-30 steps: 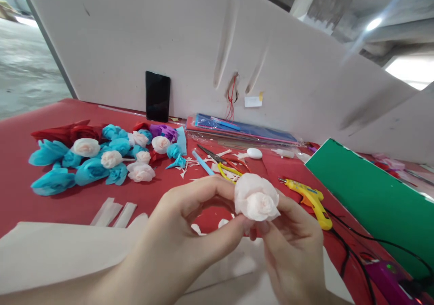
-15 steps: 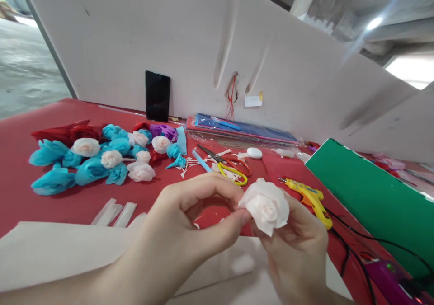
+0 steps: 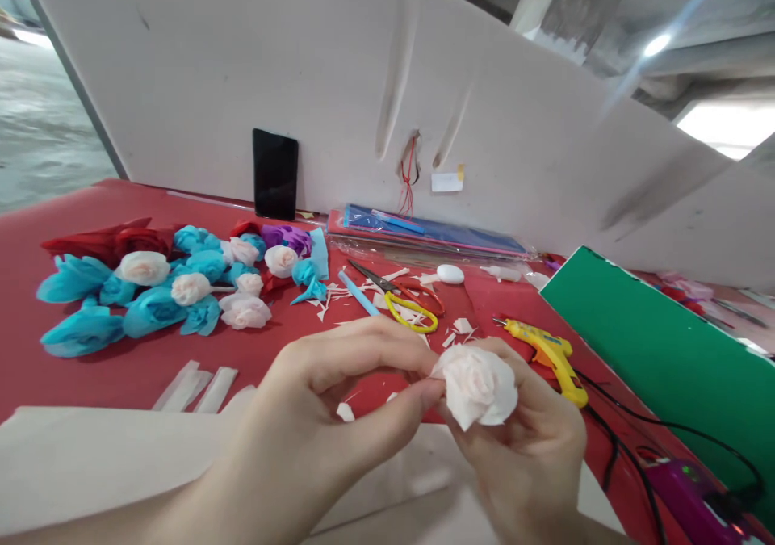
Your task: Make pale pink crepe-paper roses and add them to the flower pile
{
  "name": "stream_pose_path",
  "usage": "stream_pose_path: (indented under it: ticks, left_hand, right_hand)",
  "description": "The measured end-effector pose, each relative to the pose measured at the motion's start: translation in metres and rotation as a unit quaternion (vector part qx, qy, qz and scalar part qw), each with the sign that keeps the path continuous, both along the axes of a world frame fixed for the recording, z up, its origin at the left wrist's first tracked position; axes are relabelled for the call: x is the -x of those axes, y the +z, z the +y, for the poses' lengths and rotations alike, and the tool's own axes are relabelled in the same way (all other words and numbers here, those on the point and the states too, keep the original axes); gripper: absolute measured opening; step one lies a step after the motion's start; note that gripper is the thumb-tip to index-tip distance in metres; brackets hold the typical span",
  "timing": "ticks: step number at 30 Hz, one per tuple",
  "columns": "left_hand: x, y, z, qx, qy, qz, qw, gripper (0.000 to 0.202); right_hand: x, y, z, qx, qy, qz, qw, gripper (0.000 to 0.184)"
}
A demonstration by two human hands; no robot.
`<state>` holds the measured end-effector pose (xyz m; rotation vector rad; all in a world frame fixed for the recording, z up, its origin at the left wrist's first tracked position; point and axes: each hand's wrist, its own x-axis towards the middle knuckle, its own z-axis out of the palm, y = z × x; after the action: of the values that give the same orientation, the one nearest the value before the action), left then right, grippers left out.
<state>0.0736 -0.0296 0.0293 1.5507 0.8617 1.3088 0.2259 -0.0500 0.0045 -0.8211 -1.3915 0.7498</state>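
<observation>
Left hand (image 3: pixel 327 416) is pinching flower (image 3: pixel 481 387) edge, right hand (image 3: pixel 529 448) gripping underneath — it's sitting lower than before, likely turning for petal work.

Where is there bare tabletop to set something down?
The red tabletop is bare between the blue flower and the white sheet, and again between the pale flower and the left hand. It is crowded around the scissors and paper scraps, and where the glue gun lies beside the green board.
</observation>
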Motion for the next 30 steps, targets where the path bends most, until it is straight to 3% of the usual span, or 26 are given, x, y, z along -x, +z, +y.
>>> stream_pose_path:
  ticks: [10,16,21,25,30]
  left_hand:
    - [0.002,-0.003,-0.003,-0.019,-0.001,0.002,1.0,0.015]
    - [-0.003,0.001,0.001,0.004,-0.033,-0.018,0.999,0.023]
    - [-0.001,-0.008,0.002,0.016,-0.054,-0.029,0.998,0.029]
    - [0.001,-0.015,0.001,0.009,-0.053,-0.027,0.998,0.026]
    - [0.0,-0.009,-0.003,0.046,-0.024,-0.033,0.998,0.027]
  right_hand:
    - [-0.006,0.009,0.004,-0.073,0.002,-0.065,0.995,0.035]
    - [-0.004,0.008,0.007,-0.049,-0.003,-0.015,0.999,0.027]
    - [-0.003,0.008,0.009,0.01,0.016,0.004,1.0,0.026]
    - [-0.004,0.006,0.009,0.004,0.02,0.002,1.0,0.025]
    - [-0.004,0.005,0.008,0.01,0.005,-0.004,1.0,0.027]
